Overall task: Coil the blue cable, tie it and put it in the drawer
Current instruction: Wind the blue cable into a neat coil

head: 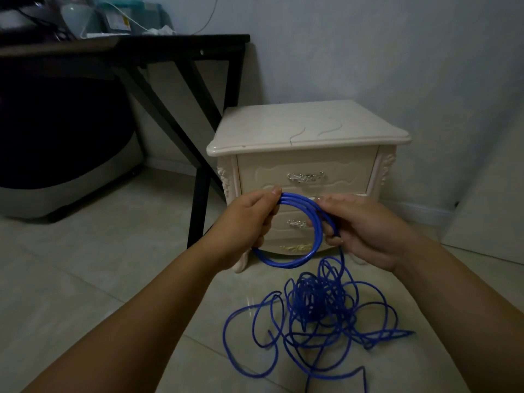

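A small coil of blue cable [295, 260] hangs between my hands, several loops thick. My left hand [246, 222] grips the coil's upper left side, thumb on top. My right hand [365, 225] holds the coil's right side, and a strand drops from it to the floor. The rest of the cable lies in a loose tangled heap [317, 310] on the tiles below my hands. Behind the coil stands a cream nightstand [306, 129] with its upper drawer [306, 173] closed; my hands partly cover the lower drawer [295, 225].
A black desk [124, 49] with angled legs stands at the left, a dark appliance beneath it. The nightstand sits against the pale wall. A white panel [487, 217] leans at the right. Glossy floor tiles [99, 279] spread around me.
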The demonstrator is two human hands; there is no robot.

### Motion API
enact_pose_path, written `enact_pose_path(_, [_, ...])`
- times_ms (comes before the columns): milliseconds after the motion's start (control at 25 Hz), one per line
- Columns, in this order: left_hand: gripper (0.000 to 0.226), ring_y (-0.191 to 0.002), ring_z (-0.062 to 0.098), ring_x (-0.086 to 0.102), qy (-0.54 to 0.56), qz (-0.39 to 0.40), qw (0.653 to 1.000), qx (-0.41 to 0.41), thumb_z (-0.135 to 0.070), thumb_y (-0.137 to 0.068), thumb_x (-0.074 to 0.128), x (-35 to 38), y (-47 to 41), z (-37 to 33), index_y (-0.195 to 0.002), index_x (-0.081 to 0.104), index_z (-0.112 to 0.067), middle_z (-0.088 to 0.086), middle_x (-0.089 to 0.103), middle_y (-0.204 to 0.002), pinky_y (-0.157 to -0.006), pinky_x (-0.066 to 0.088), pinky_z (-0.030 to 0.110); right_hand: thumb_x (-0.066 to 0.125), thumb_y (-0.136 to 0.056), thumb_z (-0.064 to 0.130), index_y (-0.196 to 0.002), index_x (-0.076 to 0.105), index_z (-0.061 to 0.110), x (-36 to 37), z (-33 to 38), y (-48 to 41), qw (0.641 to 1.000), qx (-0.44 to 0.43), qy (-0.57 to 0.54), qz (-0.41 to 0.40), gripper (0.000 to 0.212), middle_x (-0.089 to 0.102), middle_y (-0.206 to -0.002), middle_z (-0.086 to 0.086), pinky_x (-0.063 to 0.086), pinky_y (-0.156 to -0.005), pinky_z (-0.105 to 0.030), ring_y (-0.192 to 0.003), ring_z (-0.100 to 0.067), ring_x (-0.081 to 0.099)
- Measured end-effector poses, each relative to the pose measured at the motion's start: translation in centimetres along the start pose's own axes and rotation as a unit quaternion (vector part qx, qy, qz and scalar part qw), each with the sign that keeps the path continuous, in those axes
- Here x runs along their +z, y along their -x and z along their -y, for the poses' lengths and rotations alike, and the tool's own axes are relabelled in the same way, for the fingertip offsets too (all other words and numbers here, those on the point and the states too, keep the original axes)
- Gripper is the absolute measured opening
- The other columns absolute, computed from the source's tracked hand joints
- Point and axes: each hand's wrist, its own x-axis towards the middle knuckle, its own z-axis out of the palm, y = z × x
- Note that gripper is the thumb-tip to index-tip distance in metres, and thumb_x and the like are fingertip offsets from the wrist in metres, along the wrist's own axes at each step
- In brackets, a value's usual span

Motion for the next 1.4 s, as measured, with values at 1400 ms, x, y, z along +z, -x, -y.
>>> enact_pose_path(1400, [0.032,-0.047,0.008,0.026,0.199,-0.087,0.976,-0.023,-0.032,-0.103,0.036,2.4,0.3,0.2,-0.080,0.051,-0.015,-0.005,0.033,-0.056,-0.046,0.023,0.023,0.038,-0.102,0.037,-0.084,0.054,0.011,3.5,-1.7,0.7,0.978,-0.017,-0.189,-0.083,0.036,0.031,-0.051,0.007,0.042,-0.055,-0.028,-0.043,-0.009,0.032])
